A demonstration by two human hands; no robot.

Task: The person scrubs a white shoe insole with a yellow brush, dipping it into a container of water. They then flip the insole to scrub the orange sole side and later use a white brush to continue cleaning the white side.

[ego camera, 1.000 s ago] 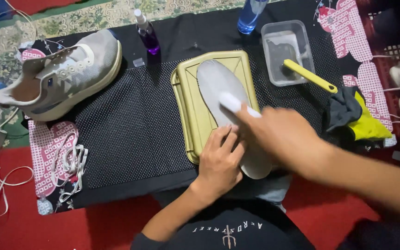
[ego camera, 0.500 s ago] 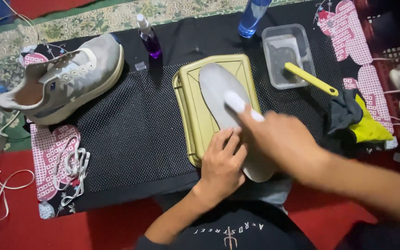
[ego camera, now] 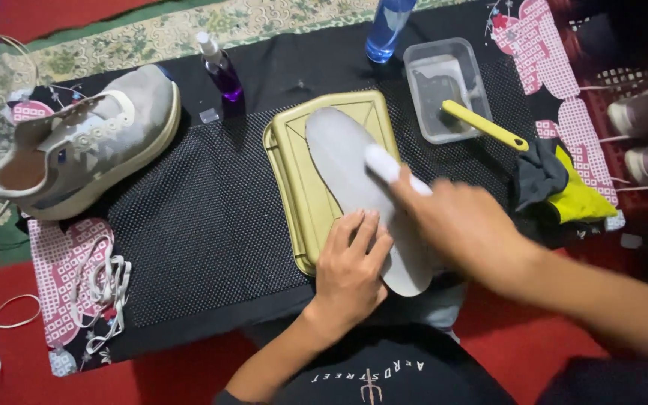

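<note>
Red carpet and a patterned rug edge surround a black dotted mat (ego camera: 189, 217) laid on the floor. On the mat sits an olive tray (ego camera: 294, 187), upside down or lid-like, and a grey insole (ego camera: 346, 165) lies along it, its heel end hanging past the tray's near edge. The left hand (ego camera: 350, 270) lies flat on the insole's near part, fingers close together and pressing it down. The right hand (ego camera: 466, 229) is blurred; its fingers are curled round a white brush handle (ego camera: 391, 169) that rests on the middle of the insole. Beyond the tray stand a purple spray bottle (ego camera: 221, 69) and a blue bottle (ego camera: 387, 28). A clear tub (ego camera: 421, 67) to the right holds a yellow-handled brush (ego camera: 485, 125), with grey and yellow cloths (ego camera: 560, 187) just beside it. A grey shoe (ego camera: 76, 150) without laces stands at the mat's left end, and white laces (ego camera: 106, 289) lie near it.
</note>
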